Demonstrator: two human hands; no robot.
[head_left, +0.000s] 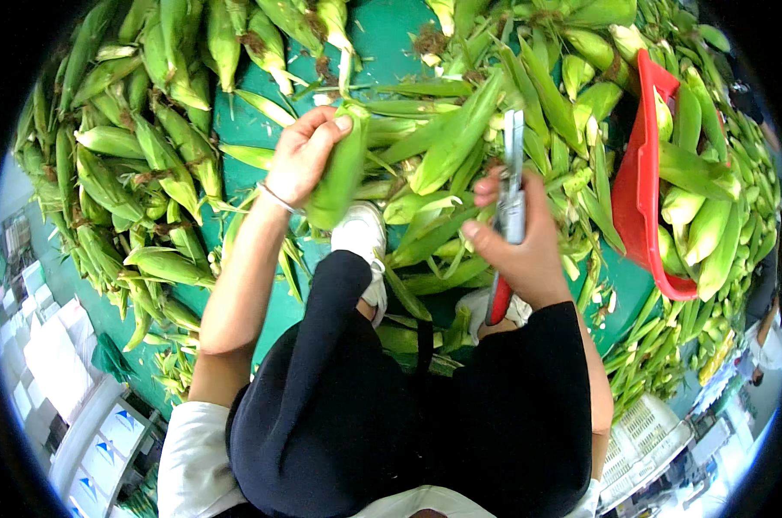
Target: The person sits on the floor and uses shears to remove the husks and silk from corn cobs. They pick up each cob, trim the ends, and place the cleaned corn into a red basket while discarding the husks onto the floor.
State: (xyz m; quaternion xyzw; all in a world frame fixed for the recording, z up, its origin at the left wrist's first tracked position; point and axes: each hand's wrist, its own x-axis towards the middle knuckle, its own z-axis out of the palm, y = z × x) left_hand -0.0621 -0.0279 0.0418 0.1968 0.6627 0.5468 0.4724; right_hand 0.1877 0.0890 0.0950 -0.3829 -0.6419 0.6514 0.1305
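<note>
My left hand (301, 162) is closed around the upper end of a green ear of corn (339, 177), its thumb pressing on the husk. The ear hangs upright over a white shoe. To the right, my right hand (522, 233) grips a slim grey hand tool (513, 203) with a red lower end; its exact kind is hard to make out. The tool stands nearly upright, its metal end pointing away from me and apart from the ear. Loose green husks (460, 142) lie between and beyond my hands.
Unhusked corn is heaped in a large pile (132, 164) at the left. A red basket (637, 190) stands tilted at the right, with ears in and around it. More corn (745, 268) spreads along the far right. A pale plastic crate (641, 445) sits at the lower right on the green floor.
</note>
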